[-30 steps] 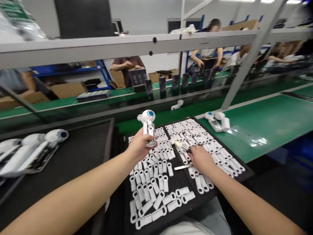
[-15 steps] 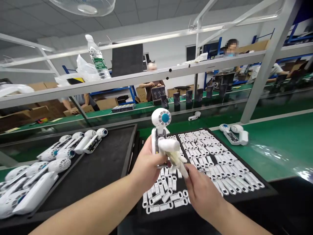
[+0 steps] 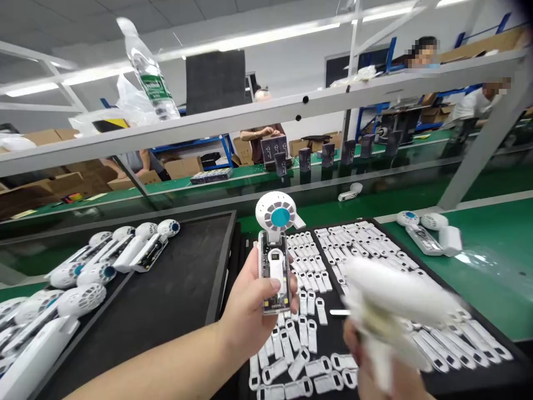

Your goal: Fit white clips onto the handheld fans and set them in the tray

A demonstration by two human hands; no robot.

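My left hand [image 3: 254, 311] is closed round an unfinished handheld fan [image 3: 275, 244], held upright in front of me. Its round white head has a blue centre, and its open body shows a circuit board with a small white part under my thumb. My right hand [image 3: 375, 355] is low at the right, blurred by motion, gripping a white pistol-shaped tool [image 3: 391, 305]. The tool is off to the right of the fan and not touching it. Below both hands a black tray [image 3: 470, 383] holds several rows of small white plastic clips [image 3: 358, 244].
A second black tray [image 3: 175, 278] at the left carries several unfinished fans [image 3: 95, 266]. Two more fans [image 3: 425, 233] lie on the green belt at the right. A metal shelf rail [image 3: 250, 119] with a water bottle [image 3: 145, 69] crosses overhead. Other people work at the far line.
My left hand turned the fan so its open body faces me. My right hand drew the white tool away from the fan, down and to the right. My head tilted up.
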